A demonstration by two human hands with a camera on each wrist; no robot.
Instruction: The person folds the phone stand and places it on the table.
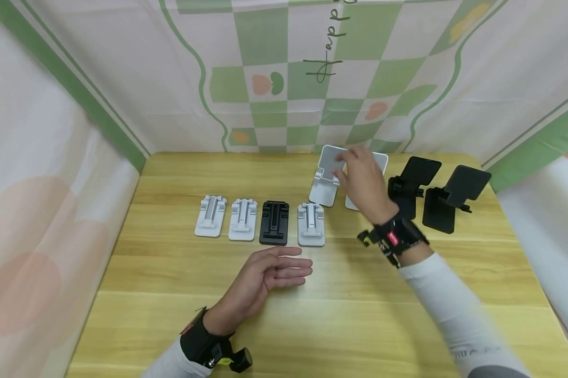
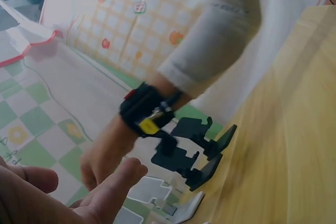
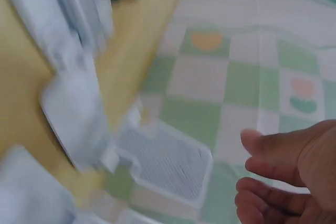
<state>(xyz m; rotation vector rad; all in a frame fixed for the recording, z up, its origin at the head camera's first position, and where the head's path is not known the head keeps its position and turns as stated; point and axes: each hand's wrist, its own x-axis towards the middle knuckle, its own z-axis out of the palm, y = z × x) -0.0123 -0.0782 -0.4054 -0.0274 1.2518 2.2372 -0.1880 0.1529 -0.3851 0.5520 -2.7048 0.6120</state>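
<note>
My right hand [image 1: 365, 181] hovers over two unfolded white phone stands, partly covering the right one [image 1: 382, 160]. Its fingers are loosely bent and hold nothing; in the right wrist view they are apart from the raised plate of a white stand [image 3: 170, 163]. The left white stand [image 1: 323, 191] is tilted up beside my fingertips. Relaxed and empty, my left hand [image 1: 271, 273] is in front of a folded black phone stand [image 1: 274, 223] and a folded white one [image 1: 311, 226], fingers pointing right.
Two more folded white stands [image 1: 210, 216] lie left in the same row. Two unfolded black stands [image 1: 440, 210] stand at the right, beside my right wrist. A patterned curtain [image 1: 288, 79] hangs behind the wooden table [image 1: 170, 278] and along both sides.
</note>
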